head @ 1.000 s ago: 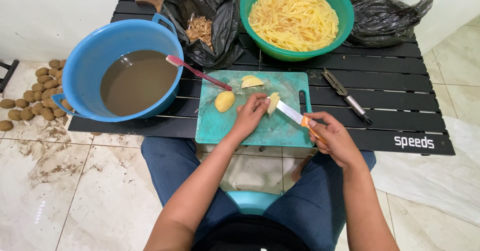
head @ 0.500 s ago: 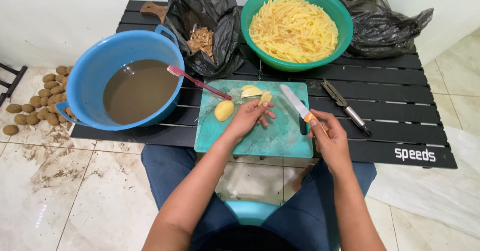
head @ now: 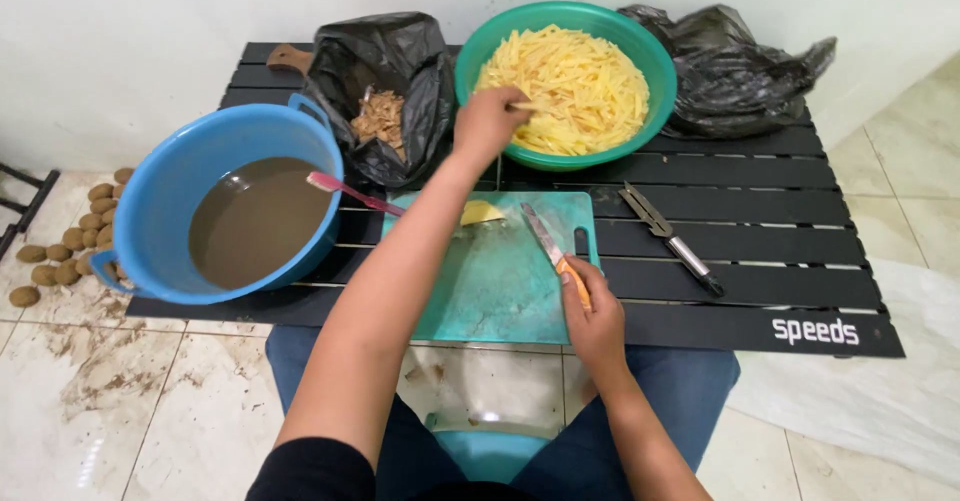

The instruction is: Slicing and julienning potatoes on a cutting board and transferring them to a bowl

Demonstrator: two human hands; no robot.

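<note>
My right hand [head: 592, 318] grips the orange-handled steel knife [head: 556, 254] on the teal cutting board [head: 497, 286], blade pointing away-left, while my left hand [head: 487, 121] pinches a potato strip [head: 522, 108].

blue basin [head: 150, 176] – muddy water, peeler [head: 668, 239], black bags [head: 735, 61]

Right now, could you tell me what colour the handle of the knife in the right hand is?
Orange, seen in the head view: the knife in the right hand.

Soft, even daylight fills the scene, bright on the white wall and casting only faint shadows under the black table [head: 760, 291]. A pale sheen glares off the floor tiles [head: 90, 441]. Focus stays sharp, edges bending slightly.
</note>
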